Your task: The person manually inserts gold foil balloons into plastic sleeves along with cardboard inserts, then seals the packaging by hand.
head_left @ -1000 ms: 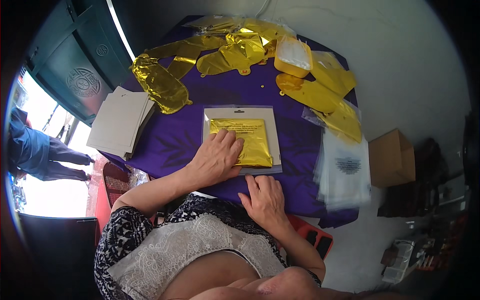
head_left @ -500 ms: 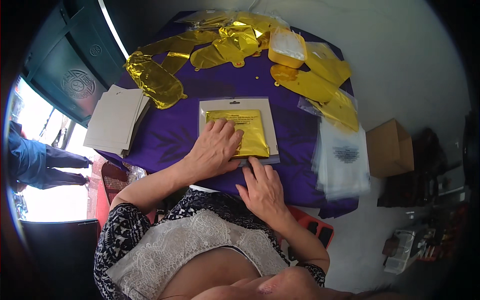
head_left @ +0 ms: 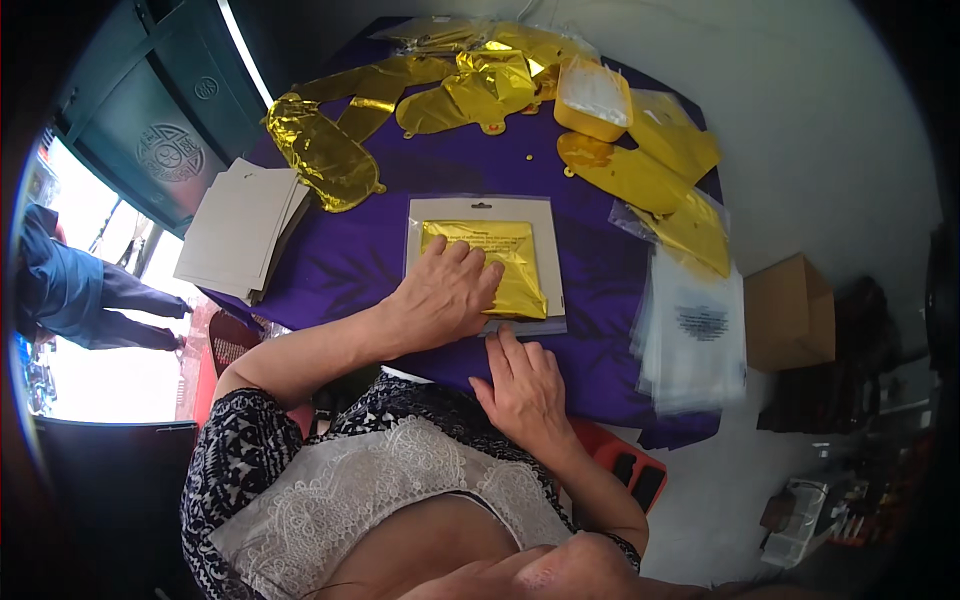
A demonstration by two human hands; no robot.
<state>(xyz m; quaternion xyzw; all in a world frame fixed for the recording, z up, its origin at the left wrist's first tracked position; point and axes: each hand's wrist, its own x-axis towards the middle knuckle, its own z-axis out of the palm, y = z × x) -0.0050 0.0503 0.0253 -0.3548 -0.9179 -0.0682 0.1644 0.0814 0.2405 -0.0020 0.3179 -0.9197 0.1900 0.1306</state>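
Near the middle of the table's front edge, the left hand (head_left: 440, 295) lies palm down on a folded gold foil packet (head_left: 518, 283), its fingers loosely bent and gripping nothing. The right hand (head_left: 525, 385) is open too, thumb apart, its fingertips at the near edge of a clear bag (head_left: 548, 326); whether they press on it or just meet it, I cannot tell. The packet sits inside or under that film, over a white card (head_left: 546, 225) with a hanging slot on its far side.

By its look, the whole should be very light: the foil soft, slick and easily creased, the film slippery, the card the one stiff part. The best hold is probably by the card's side edges, with a flat palm to keep the foil from sliding.

Farther out, a stack of white cards (head_left: 230, 230) rests at the table's left edge, and clear bags (head_left: 690, 350) lie at its near right corner. Flat gold foil shapes (head_left: 325, 160) spread along the far left side, others along the right, with a yellow tub (head_left: 592, 122) near the far right corner of the purple-covered table (head_left: 470, 165).
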